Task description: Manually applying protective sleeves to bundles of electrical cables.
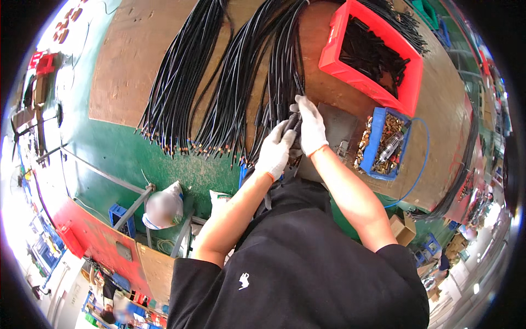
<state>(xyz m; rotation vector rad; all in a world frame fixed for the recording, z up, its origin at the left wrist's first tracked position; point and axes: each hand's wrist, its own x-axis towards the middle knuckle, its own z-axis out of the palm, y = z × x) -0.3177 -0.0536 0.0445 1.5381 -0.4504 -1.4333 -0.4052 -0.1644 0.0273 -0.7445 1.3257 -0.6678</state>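
Both of my hands wear white gloves and meet at the near end of the right-hand bundle of black cables (282, 60). My left hand (274, 152) is closed round a thick black sleeve (291, 122) at a cable end. Just to its right, my right hand (311, 127) has its fingers curled against the same spot; part of the grip is hidden behind them. Several more black sleeves (269, 115) sit on cable ends beside my left hand. Two further bundles of black cables (230, 93) lie to the left, their brass-coloured tips hanging past the table edge.
A red bin (350, 82) of short black sleeves stands at the far right. Nearer, a blue tray (378, 137) holds brass fittings and a clear-bodied tool (390, 148) with a blue hose (427, 159). The brown tabletop (123, 71) ends before a green floor; a metal frame (134, 205) stands lower left.
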